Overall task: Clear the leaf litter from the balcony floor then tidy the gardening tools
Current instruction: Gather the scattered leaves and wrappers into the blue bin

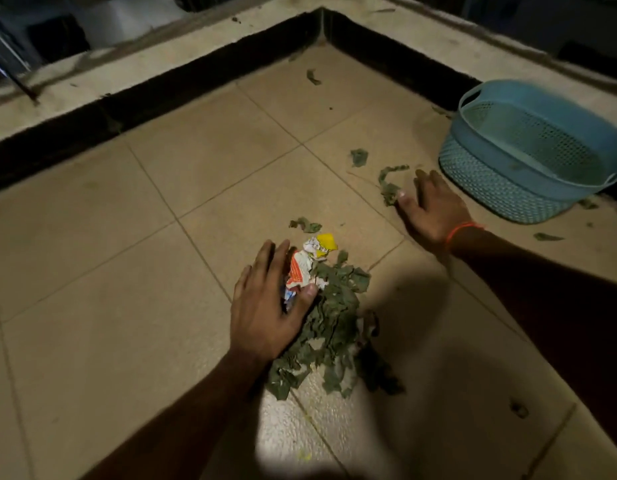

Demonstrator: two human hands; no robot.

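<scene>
Raking leaves into one heap
Left hand point(265, 306), fingers flat, is pressing the leaf pile point(328, 327); right hand point(435, 209), fingers flat, is sweeping stray leaves point(390, 185). Brittle scraps risk crumbling and scattering.

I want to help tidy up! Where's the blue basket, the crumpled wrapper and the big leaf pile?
blue basket point(501, 199): head view, front wall.
crumpled wrapper point(302, 268): head view, orange middle.
leaf pile point(329, 327): head view, centre.

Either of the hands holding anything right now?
Nothing is held. The left hand presses flat against the leaf pile and wrapper; the right hand lies flat beside loose leaves.
</scene>
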